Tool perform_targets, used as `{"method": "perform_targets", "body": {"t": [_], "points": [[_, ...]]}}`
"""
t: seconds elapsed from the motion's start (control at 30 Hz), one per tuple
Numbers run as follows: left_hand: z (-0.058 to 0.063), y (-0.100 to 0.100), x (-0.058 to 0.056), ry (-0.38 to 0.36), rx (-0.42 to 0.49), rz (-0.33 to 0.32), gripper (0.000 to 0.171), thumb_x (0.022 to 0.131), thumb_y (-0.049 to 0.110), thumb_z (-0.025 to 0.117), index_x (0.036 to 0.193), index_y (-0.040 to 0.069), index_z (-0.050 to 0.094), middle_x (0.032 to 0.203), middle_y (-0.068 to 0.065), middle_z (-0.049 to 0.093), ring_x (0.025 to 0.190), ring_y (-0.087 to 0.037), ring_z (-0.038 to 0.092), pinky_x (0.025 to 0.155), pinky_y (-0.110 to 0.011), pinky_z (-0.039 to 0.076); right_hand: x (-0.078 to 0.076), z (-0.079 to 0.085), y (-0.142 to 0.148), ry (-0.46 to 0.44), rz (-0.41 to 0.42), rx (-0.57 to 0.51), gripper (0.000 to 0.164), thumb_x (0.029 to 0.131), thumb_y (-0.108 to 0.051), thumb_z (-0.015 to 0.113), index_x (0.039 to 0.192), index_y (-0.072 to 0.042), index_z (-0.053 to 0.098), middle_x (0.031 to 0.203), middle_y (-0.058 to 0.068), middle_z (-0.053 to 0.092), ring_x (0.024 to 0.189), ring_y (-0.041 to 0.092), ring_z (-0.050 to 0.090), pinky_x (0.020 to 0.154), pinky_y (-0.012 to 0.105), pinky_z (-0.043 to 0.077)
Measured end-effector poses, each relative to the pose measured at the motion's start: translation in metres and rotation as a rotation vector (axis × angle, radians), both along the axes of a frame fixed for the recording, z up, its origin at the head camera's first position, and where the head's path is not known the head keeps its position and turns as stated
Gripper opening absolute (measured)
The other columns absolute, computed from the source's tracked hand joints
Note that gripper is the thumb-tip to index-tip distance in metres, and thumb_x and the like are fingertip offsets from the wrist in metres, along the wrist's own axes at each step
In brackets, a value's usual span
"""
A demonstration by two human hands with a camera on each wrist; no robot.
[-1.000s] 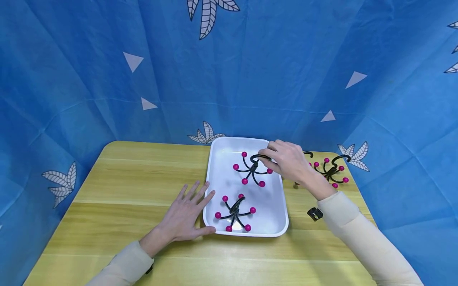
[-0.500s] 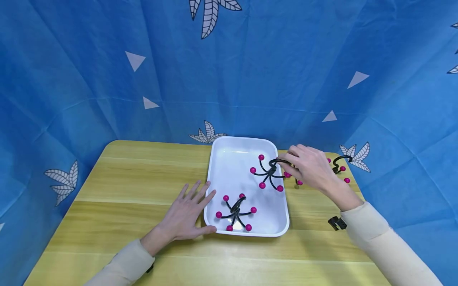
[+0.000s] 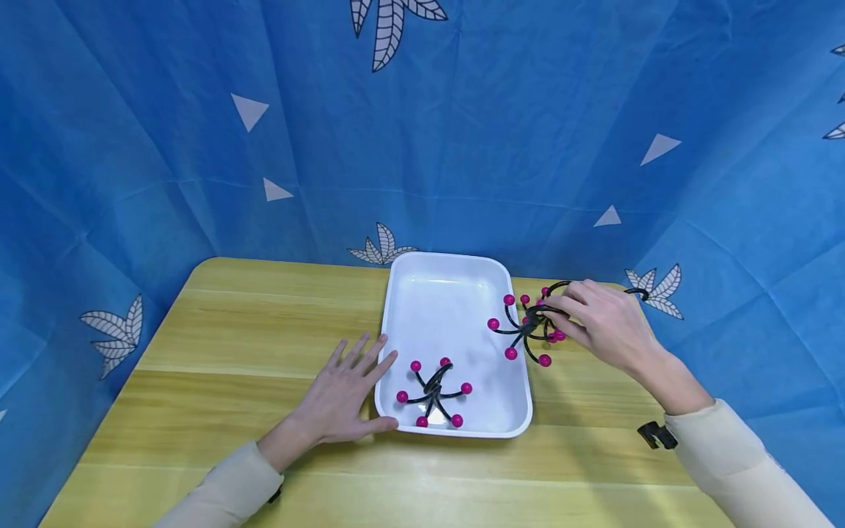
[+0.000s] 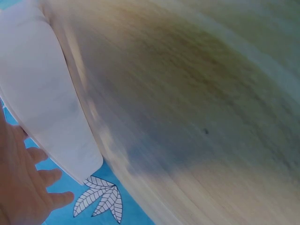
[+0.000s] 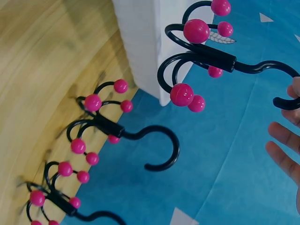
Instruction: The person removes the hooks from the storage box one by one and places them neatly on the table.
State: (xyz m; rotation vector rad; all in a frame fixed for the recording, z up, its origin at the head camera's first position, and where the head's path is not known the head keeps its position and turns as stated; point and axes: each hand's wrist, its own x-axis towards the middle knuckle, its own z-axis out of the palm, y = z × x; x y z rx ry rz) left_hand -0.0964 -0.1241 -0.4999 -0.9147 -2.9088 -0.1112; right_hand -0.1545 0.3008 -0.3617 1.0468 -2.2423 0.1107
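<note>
My right hand [image 3: 610, 323] pinches the curved hook of a black multi-arm hook hanger with pink ball tips [image 3: 530, 323]. This hanger hangs upright over the right rim of a white tray [image 3: 436, 297], and the right wrist view shows its arms [image 5: 213, 56] off the table. With fingers spread straight, my left hand [image 3: 343, 396] rests at the tray's left rim near the front corner. Another such hanger [image 3: 433, 392] stands inside the front part of the tray. Right of the tray, two more hangers stand on the table, one nearer [image 5: 108, 125] and one farther [image 5: 58, 201].
The wooden table [image 3: 264, 315] extends left, right and in front of the tray. A blue curtain [image 3: 422, 147] with leaf patterns surrounds the table at the back and sides. In the head view, my right hand partly hides the two standing hangers.
My right hand has carried the hanger rightward, from over the middle of the tray to its right rim. The left hand, the tray and the hanger inside it have stayed put.
</note>
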Motion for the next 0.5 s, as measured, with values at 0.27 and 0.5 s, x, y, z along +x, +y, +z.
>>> {"method": "perform_targets", "body": {"t": [0.27, 0.5], "points": [[0.0, 0.0, 0.0, 0.008, 0.004, -0.003, 0.107, 0.084, 0.089, 0.052, 0.167, 0.023, 0.034, 0.177, -0.01, 0.024, 0.163, -0.041, 0.027, 0.13, -0.067, 0.026, 0.011, 0.0, 0.018, 0.011, -0.032, 0.022, 0.061, 0.114, -0.049, 0.036, 0.096, -0.01, 0.079, 0.076, 0.004, 0.068, 0.058, 0.018, 0.058, 0.045, 0.029, 0.043], [0.002, 0.0, 0.001, -0.004, 0.002, 0.005, 0.107, 0.084, 0.09, 0.051, 0.167, 0.025, 0.033, 0.177, -0.009, 0.024, 0.163, -0.04, 0.027, 0.13, -0.066, 0.026, 0.02, -0.005, 0.037, 0.001, -0.075, 0.039, 0.067, 0.114, -0.053, 0.031, 0.093, -0.009, 0.078, 0.075, 0.004, 0.065, 0.058, 0.017, 0.054, 0.046, 0.03, 0.043]]}}
